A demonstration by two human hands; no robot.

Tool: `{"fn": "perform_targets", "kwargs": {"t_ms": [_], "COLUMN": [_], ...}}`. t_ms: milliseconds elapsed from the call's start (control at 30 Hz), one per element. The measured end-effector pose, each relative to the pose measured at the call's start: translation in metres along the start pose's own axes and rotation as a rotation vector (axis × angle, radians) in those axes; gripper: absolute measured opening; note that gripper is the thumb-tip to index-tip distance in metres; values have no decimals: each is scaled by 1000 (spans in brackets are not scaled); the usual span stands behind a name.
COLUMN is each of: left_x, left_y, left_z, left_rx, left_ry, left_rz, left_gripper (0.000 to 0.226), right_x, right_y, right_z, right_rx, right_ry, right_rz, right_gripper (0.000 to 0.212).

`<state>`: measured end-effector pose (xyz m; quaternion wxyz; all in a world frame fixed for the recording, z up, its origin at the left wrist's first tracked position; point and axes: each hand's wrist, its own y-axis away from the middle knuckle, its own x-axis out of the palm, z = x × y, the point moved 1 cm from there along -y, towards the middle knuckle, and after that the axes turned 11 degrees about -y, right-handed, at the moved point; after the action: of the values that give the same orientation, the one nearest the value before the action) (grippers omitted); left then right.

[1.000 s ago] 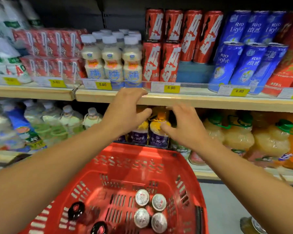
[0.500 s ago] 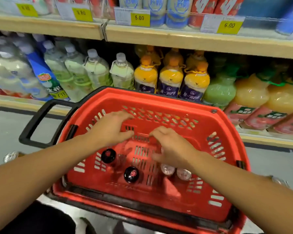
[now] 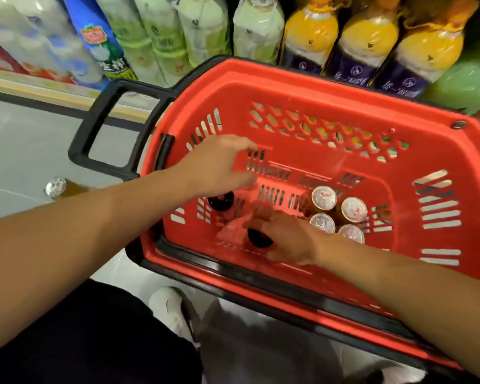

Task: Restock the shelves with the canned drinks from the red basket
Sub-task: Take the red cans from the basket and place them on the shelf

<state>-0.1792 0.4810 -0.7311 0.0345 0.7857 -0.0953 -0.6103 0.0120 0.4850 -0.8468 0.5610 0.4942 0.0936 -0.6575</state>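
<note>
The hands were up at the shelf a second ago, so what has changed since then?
Both hands came down from the shelf into the red basket. The right hand now reaches the near black-topped can; whether it grips is blurred. The left hand hovers open above the other black-topped can. The four silver-topped cans stayed clustered in the basket.

grey tiled floor [image 3: 25, 151] of a shop aisle, evenly lit, with a pale joint line crossing it. along the floor's far edge runs the bottom shelf [image 3: 39, 87], fronted by a light wooden lip above a dark base strip. on that shelf stand rows of bottles: pale green bottles [image 3: 178, 37] at centre, yellow-and-purple bottles [image 3: 372, 42] to their right.
</note>
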Motion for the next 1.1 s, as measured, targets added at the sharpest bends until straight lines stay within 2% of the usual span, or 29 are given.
{"fn": "perform_targets", "kwargs": {"t_ms": [133, 200, 333, 700, 867, 1100], "left_x": [2, 1, 1, 2, 15, 61], "left_y": [-5, -7, -11, -20, -28, -36], "left_z": [2, 3, 9, 14, 12, 9], "left_rx": [13, 13, -17, -64, -59, 13], "left_ry": [-5, 10, 39, 73, -87, -495], "left_rz": [-2, -25, -46, -20, 124, 543], "left_gripper": [57, 55, 54, 58, 65, 68], "right_x": [1, -2, -15, -19, -39, -85], "right_y": [-9, -11, -15, -18, -5, 27], "right_z": [-8, -16, -38, -63, -56, -56], "right_rx": [5, 30, 138, 355, 326, 246], "right_ry": [20, -115, -410, -585, -567, -463], "right_rz": [28, 0, -187, -249, -327, -472], "right_gripper": [76, 77, 75, 66, 66, 62]}}
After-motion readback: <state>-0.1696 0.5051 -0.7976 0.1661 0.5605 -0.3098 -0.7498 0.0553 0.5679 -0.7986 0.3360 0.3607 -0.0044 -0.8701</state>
